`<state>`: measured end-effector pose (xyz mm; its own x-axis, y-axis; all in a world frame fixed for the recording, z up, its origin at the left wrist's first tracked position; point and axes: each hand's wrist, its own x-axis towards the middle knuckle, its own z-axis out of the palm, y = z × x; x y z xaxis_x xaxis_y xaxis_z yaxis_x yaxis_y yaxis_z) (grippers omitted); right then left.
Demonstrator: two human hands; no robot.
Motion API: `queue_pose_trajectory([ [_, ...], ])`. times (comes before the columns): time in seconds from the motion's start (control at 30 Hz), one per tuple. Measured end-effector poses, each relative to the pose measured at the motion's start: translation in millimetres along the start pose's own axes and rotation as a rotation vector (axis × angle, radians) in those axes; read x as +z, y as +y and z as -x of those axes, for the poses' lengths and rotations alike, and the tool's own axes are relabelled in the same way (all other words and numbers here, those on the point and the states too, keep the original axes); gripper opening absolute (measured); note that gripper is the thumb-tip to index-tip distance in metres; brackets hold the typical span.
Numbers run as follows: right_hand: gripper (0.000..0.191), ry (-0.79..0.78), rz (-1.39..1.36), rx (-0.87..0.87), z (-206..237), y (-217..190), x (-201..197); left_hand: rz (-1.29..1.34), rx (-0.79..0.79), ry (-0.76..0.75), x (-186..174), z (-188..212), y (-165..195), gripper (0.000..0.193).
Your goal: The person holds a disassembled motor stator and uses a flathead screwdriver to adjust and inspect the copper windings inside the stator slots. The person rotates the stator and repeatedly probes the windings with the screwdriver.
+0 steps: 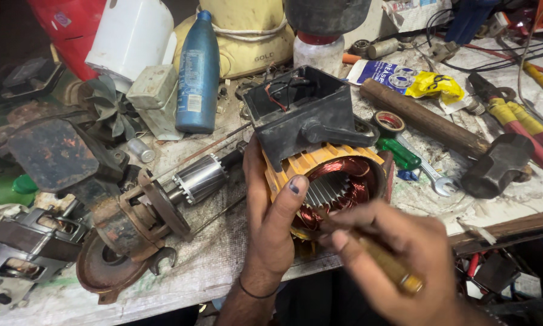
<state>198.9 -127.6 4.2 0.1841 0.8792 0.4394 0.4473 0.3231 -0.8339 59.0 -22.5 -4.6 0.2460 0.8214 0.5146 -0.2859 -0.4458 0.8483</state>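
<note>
Far left, near edge of the bench (223, 265): a grey motor part (24, 247) and a rusty end cover with a shaft (132, 229), lying on its side. Beside it to the right, a steel rotor (202, 178) lies on the bench, its shaft pointing toward the rusty cover.

Far left to middle: a dark fan wheel (111, 108), a white container (129, 36), a small grey box (154, 87), and a blue bottle (198, 72) standing upright.

Centre: a yellow motor housing (302, 166) with copper windings (359, 184) visible in its open end, which faces the near edge. A black plastic box (302, 111) with loose wires sits on its far side.

Left hand (271, 211): clasped around the near left side of the motor housing, thumb laid across the rim of the opening.

Right hand (404, 253): closed around a tool with a yellowish handle (392, 268); its front end reaches toward the windings, the tip hidden behind the fingers.

Right of the housing: a roll of tape (390, 122), a green-handled screwdriver (399, 154), a spanner (436, 179), a brown wooden rod (425, 119), and a dark hammer head (496, 166).

Far right: pliers with red and yellow grips (519, 124), and a yellow and white packet (410, 81) at the far side.
</note>
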Motion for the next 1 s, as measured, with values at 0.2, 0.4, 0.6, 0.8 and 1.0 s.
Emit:
queue_pose_trajectory([
  [0.2, 0.011, 0.066, 0.164, -0.257, 2.6, -1.5, 10.7, 0.069, -0.038, 0.029, 4.6, 1.7, 0.9, 0.084],
  [0.4, 0.011, 0.082, 0.174, -0.323, -1.0, -4.8, 15.5, 0.165, -0.092, 0.021, 5.5, 1.5, 0.6, 0.088],
  [0.6, 0.020, -0.089, -0.028, -0.014, -10.5, -1.4, -7.1, 0.034, -0.001, 0.000, -0.1, 0.8, -0.7, 0.083],
  [0.8, 0.027, -0.095, -0.030, -0.038, -8.6, 11.4, -25.1, 0.170, -0.052, -0.018, -1.4, -1.7, -0.9, 0.080],
  [1.0, 0.020, -0.104, -0.049, -0.048, -5.7, 9.2, -14.0, 0.239, -0.067, -0.064, -3.0, -4.5, 5.0, 0.077],
])
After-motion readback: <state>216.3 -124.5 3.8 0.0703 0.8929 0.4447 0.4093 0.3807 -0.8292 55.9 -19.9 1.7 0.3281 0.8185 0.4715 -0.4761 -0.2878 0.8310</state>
